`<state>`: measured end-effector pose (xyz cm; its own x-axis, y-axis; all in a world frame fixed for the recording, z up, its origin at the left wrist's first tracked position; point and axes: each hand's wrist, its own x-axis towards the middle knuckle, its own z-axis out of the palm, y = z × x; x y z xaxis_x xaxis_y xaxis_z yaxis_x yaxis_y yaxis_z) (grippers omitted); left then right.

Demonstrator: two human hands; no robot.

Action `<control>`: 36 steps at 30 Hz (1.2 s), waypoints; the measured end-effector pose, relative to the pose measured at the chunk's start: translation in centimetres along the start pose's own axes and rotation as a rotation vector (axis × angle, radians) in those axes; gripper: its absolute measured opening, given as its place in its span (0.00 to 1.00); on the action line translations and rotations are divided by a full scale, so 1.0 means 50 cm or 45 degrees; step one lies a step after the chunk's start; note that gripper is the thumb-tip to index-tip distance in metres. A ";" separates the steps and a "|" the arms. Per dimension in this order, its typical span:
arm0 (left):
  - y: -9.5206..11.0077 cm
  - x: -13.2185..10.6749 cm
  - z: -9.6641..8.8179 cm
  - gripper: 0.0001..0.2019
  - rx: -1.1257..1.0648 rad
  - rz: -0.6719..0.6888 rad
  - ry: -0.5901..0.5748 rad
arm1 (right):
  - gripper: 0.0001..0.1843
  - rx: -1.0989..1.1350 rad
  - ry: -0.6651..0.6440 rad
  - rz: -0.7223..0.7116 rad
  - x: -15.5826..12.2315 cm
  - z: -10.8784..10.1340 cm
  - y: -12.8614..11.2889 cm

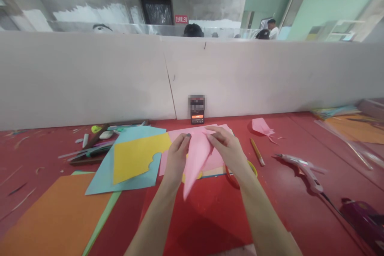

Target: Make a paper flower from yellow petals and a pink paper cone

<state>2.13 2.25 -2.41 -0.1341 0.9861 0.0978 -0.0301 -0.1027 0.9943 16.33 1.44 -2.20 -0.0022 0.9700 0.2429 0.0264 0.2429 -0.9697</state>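
Both hands mid-frame. L hand (177, 153) pinches upper L edge of a pink, smooth, cone-like folded paper piece (197, 160); R hand (230, 148) pinches its upper R edge, thumb & fingertips together. Piece is at ctr, tip angled down-L, slightly blurred; inner folds can't be made out.

R wrist partly covers a red-and-yellow looped item (253, 168), type unclear. Flat pink sheets (220, 163) behind hands, partly hidden. Orange sheet (60, 212) cut off lower L; purple glossy object (361, 220) cut off lower R, can't ID. Phone (197, 116), black, upright vs. white partition board (120, 76), upper screen pixelated. Over board's top edge, only parts of people show, e.g. dark-haired head (193, 30) top ctr.

Materials: matte yellow sheet (132, 160) w/ scalloped notch on R edge, lying on pale-blue sheet (100, 182), L of ctr. Slim brown-yellow pen (257, 152) R of hands; pale plastic glue gun (303, 166) w/ dark cord further R. Tabletop (270, 216) red, smooth, scraps at far L.
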 end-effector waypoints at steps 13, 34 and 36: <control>-0.016 0.007 -0.012 0.14 0.149 0.104 -0.063 | 0.14 -0.051 -0.077 0.019 0.000 -0.006 0.004; -0.002 0.004 -0.018 0.16 0.274 0.061 -0.164 | 0.11 0.189 -0.162 0.248 0.001 -0.009 0.016; -0.004 0.004 -0.015 0.16 0.238 0.033 -0.147 | 0.11 0.203 -0.162 0.253 0.000 -0.010 0.017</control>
<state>1.36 2.35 -2.62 -0.0175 0.9930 0.1170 0.1571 -0.1128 0.9811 16.86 1.65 -2.99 -0.1382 0.9890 0.0519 -0.1184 0.0355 -0.9923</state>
